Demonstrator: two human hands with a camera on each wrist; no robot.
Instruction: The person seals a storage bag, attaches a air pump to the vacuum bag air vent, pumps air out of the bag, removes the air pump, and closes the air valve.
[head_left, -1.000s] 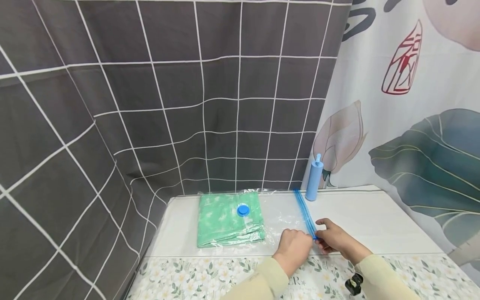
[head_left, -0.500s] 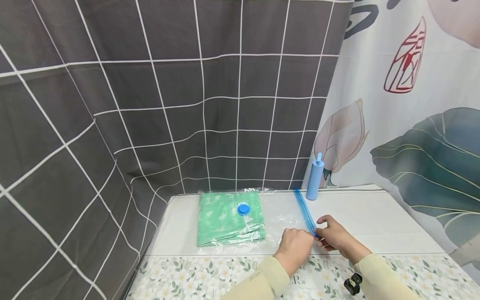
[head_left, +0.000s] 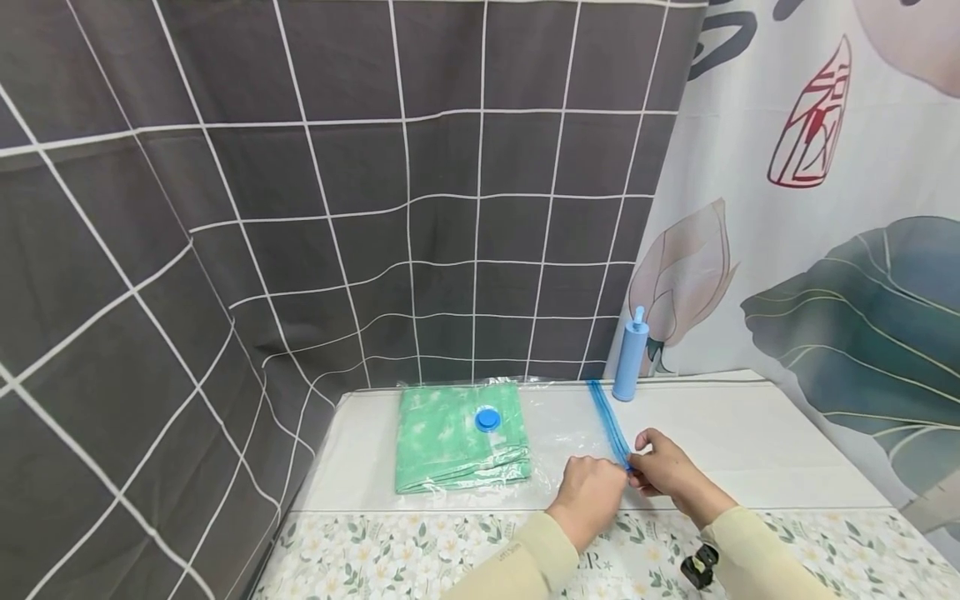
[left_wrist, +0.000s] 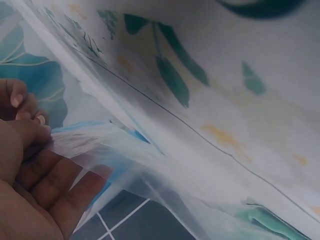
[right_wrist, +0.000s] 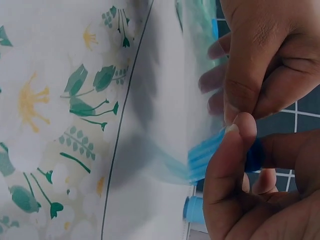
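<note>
A clear vacuum storage bag (head_left: pixel 558 429) lies on the table, with a folded green cloth (head_left: pixel 450 437) inside and a round blue valve (head_left: pixel 487 419) over the cloth. Along its right end runs a blue zip seal (head_left: pixel 606 417). My left hand (head_left: pixel 588 496) pinches the bag's near corner beside the seal; its thumb presses the film (left_wrist: pixel 80 142) in the left wrist view. Close against it, my right hand (head_left: pixel 667 475) pinches the near end of the seal. The right wrist view shows a darker blue piece (right_wrist: pixel 255 156) between the right hand's fingers, partly hidden.
A light blue hand pump (head_left: pixel 630 358) stands upright at the back, just past the seal's far end. The table (head_left: pixel 712 433) has a white rear part and a floral front part. A dark gridded curtain (head_left: pixel 450 208) hangs behind, with a printed white one (head_left: pixel 780 275) on the right.
My right hand has shifted slightly, its fingers closing in on the seal's near end. The left hand keeps its hold, and bag and pump stay in place.
</note>
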